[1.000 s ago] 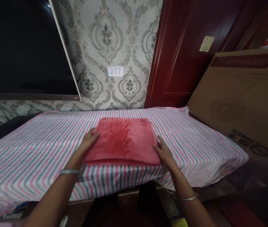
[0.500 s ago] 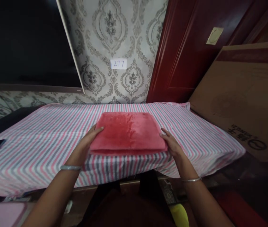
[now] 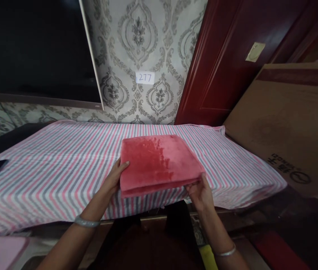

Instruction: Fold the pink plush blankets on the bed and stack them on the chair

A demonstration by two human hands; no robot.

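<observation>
A folded plush cloth point(image 3: 159, 161), coral red with a darker patch on its left half, lies between my hands near the front edge of the striped tablecloth point(image 3: 71, 161). My left hand point(image 3: 117, 174) grips its left side, thumb on top and the other fingers partly hidden beyond the edge. At the near right corner, my right hand point(image 3: 200, 191) has the cloth pinched, thumb on the edge and fingers underneath. The cloth sits slightly turned, and its folded layers show along the near side.
A large cardboard box point(image 3: 290, 127) stands at the right beside a dark red door point(image 3: 220, 75). On the back wall are a dark screen point(image 3: 35, 52) and a paper label point(image 3: 145, 78) reading 277. A pink surface point(image 3: 1, 251) shows at lower left.
The folded cloth has turned slightly and shifted right in view. My right hand has gone from its right side to the near right corner, fingers now underneath. My left hand stays at the left side.
</observation>
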